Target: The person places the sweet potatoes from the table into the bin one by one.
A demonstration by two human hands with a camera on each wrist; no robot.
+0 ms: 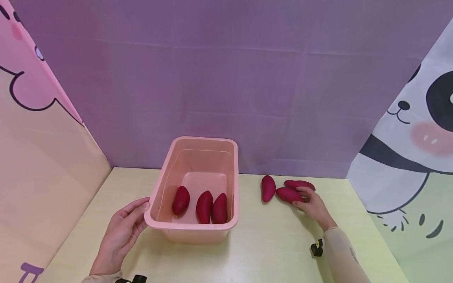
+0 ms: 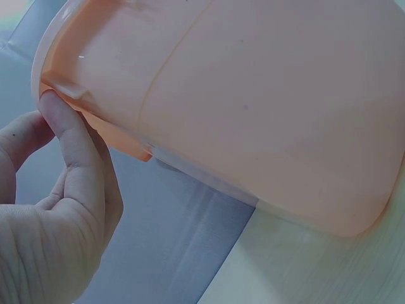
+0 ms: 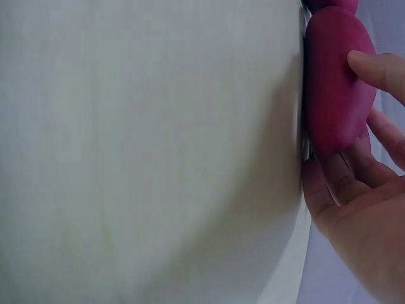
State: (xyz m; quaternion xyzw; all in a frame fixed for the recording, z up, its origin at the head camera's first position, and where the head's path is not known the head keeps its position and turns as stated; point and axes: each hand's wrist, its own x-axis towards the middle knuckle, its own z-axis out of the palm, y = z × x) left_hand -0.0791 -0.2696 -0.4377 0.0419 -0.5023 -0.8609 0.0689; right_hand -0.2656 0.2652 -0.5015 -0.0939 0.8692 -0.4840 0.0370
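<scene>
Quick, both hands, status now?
Left hand: closed, pinching the rim of the pink plastic bin.
Right hand: closed, gripping a red sweet potato.

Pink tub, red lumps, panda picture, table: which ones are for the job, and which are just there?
Probably for the job:
pink tub, its rim held by the left hand
three lumps inside
gripped lump, in the right hand
two loose lumps nearby

Just there:
panda picture
purple backdrop
pale table underneath
</scene>
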